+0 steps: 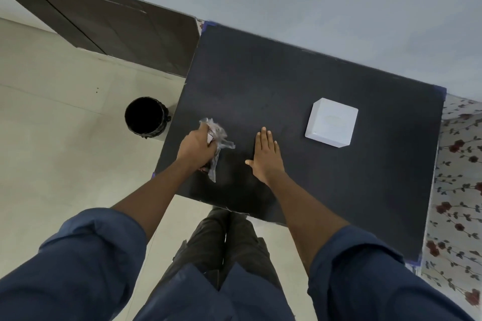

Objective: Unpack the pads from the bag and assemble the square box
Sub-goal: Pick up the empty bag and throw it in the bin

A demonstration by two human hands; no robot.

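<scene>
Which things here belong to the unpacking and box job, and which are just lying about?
Part of the job: crumpled clear bag clenched in the left hand; closed white square box; right hand flat on the black table.

Lying about: black bin on the floor.

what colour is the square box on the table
White: the square box shows plainly in the head view, closed on the black table.

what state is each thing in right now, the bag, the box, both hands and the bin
plastic bag: crumpled, clutched in the left hand
left hand: fingers closed around the bag
right hand: open, flat on the table, holding nothing
white box: closed, sitting on the table, untouched
black bin: upright on the floor, open top
</scene>
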